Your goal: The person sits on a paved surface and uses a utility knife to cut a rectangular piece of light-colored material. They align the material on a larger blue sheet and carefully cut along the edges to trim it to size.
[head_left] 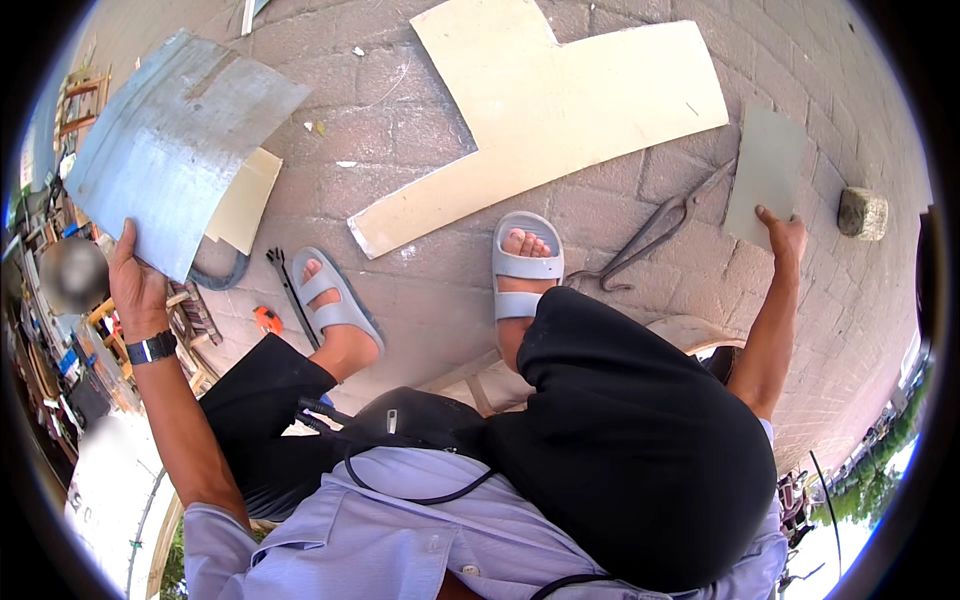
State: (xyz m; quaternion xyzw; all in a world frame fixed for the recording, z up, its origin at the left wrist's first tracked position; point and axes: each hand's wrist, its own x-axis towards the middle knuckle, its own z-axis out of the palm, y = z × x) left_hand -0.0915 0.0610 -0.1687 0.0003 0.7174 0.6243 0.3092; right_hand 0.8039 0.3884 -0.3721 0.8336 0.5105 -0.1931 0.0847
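Observation:
My left hand grips the near edge of a large bluish-grey metal sheet, thumb on its face and fingers behind. A smaller cream piece shows from under that sheet. Out to the right, my right hand pinches the lower edge of a small grey rectangular sheet piece, with the thumb on top. Beside it lie long-handled metal snips, their far end close to the small piece's left edge. Between the hands, a large cream sheet with cut-out corners lies flat on the ground.
Brick paving spreads under everything. Near my left foot are an orange tape measure, a black long-handled tool and a dark curved object. A stone block sits far right. Clutter with wooden frames crowds the left side.

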